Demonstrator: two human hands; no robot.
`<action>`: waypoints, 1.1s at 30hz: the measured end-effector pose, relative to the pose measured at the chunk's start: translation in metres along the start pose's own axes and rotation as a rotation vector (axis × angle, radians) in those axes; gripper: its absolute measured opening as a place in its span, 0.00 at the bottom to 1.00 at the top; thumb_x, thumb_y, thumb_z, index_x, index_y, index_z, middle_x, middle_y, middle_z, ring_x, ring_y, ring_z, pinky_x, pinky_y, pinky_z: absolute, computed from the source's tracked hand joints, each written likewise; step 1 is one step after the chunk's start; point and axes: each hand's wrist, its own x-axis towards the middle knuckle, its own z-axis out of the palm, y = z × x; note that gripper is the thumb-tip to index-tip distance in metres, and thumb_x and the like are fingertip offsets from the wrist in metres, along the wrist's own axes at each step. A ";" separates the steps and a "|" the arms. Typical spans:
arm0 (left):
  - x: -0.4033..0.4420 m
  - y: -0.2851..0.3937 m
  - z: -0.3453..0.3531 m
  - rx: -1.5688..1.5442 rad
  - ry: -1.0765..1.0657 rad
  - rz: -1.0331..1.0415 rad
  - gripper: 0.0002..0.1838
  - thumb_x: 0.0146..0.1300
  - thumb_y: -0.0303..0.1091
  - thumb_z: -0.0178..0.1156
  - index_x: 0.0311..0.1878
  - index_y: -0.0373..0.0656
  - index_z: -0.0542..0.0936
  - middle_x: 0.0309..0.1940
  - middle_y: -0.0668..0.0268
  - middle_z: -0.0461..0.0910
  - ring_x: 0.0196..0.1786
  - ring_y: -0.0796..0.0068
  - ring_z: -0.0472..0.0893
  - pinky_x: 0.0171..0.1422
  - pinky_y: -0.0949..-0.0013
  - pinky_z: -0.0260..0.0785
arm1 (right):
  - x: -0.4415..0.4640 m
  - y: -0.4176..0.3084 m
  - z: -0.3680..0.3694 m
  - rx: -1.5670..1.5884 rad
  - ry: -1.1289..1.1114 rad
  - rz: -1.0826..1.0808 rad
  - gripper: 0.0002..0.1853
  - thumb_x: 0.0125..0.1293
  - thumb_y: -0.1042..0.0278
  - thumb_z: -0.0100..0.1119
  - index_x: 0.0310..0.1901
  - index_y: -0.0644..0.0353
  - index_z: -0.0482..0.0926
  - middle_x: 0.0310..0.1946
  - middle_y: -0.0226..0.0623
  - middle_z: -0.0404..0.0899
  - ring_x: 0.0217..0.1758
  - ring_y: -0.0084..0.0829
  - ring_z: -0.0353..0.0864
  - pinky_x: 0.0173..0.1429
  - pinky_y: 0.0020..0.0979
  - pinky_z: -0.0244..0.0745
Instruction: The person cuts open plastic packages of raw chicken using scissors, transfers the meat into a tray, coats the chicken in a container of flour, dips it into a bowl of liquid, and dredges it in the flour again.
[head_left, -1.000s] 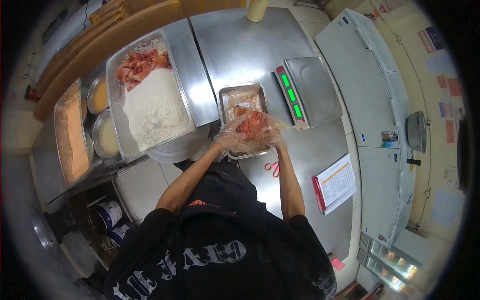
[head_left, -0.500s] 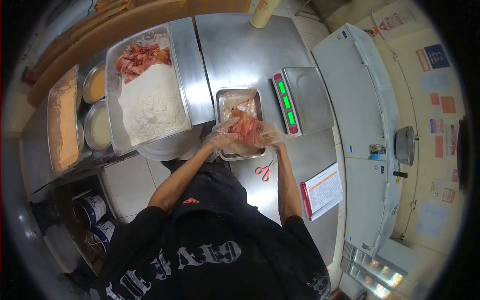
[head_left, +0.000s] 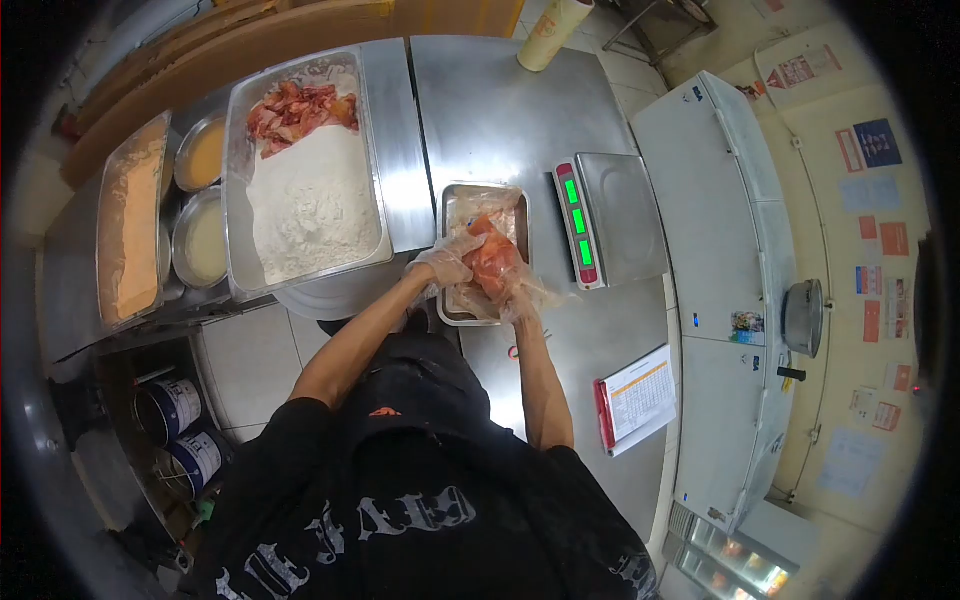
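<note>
A clear plastic bag of reddish meat point(head_left: 492, 262) is held over a small metal tray point(head_left: 443, 296) on the steel table. My left hand point(head_left: 447, 262), in a clear glove, grips the bag's left side. At its lower right, my right hand point(head_left: 518, 300), also gloved, is closed on the plastic. More clear plastic lies in the tray beneath. Just below the tray, the scissors point(head_left: 514, 352) show only in part, mostly hidden by my right hand and forearm. Right of the tray stands a scale point(head_left: 620, 215) with green displays.
On the left are a large tray of white flour point(head_left: 305, 205) with raw meat pieces point(head_left: 300, 112), two round bowls, and a tray of orange powder point(head_left: 137, 230). A clipboard point(head_left: 640, 400) lies at the right edge; a plastic-wrap roll point(head_left: 553, 35) stands at the far edge.
My right hand has moved down and left, closer to my left hand, and the bag now hangs more upright and bunched together. The scissors have become mostly covered. The camera view has shifted.
</note>
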 end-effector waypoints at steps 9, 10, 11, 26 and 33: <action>-0.007 -0.022 0.001 -0.230 -0.007 -0.083 0.44 0.49 0.37 0.64 0.71 0.48 0.56 0.68 0.56 0.60 0.68 0.61 0.62 0.71 0.68 0.54 | 0.036 0.023 -0.045 -0.414 0.275 -0.303 0.20 0.67 0.61 0.51 0.57 0.62 0.69 0.50 0.38 0.73 0.50 0.32 0.75 0.50 0.34 0.75; -0.008 -0.026 0.004 -0.238 0.005 -0.086 0.44 0.49 0.37 0.64 0.71 0.48 0.56 0.68 0.56 0.60 0.68 0.61 0.62 0.71 0.68 0.54 | 0.034 0.020 -0.045 -0.471 0.313 -0.340 0.20 0.67 0.60 0.51 0.56 0.62 0.70 0.50 0.38 0.73 0.50 0.32 0.75 0.49 0.34 0.75; -0.009 -0.029 0.007 -0.214 -0.019 -0.073 0.45 0.50 0.38 0.64 0.71 0.47 0.55 0.68 0.56 0.60 0.68 0.61 0.63 0.71 0.68 0.55 | 0.034 0.017 -0.044 -0.520 0.341 -0.373 0.20 0.66 0.59 0.52 0.56 0.62 0.70 0.49 0.38 0.73 0.49 0.32 0.75 0.49 0.33 0.75; -0.015 -0.018 0.024 -0.096 0.064 -0.070 0.46 0.53 0.45 0.65 0.72 0.43 0.52 0.63 0.51 0.67 0.64 0.58 0.69 0.67 0.67 0.60 | 0.056 -0.030 -0.036 -0.865 0.225 -0.373 0.22 0.62 0.49 0.57 0.48 0.59 0.77 0.44 0.35 0.77 0.44 0.34 0.76 0.45 0.36 0.73; -0.007 -0.030 0.061 -0.217 0.555 0.146 0.54 0.46 0.47 0.73 0.71 0.41 0.52 0.66 0.53 0.61 0.69 0.59 0.61 0.72 0.63 0.54 | 0.029 -0.088 -0.030 -1.660 -0.123 -1.107 0.22 0.64 0.55 0.52 0.58 0.55 0.72 0.56 0.38 0.71 0.59 0.34 0.68 0.60 0.34 0.65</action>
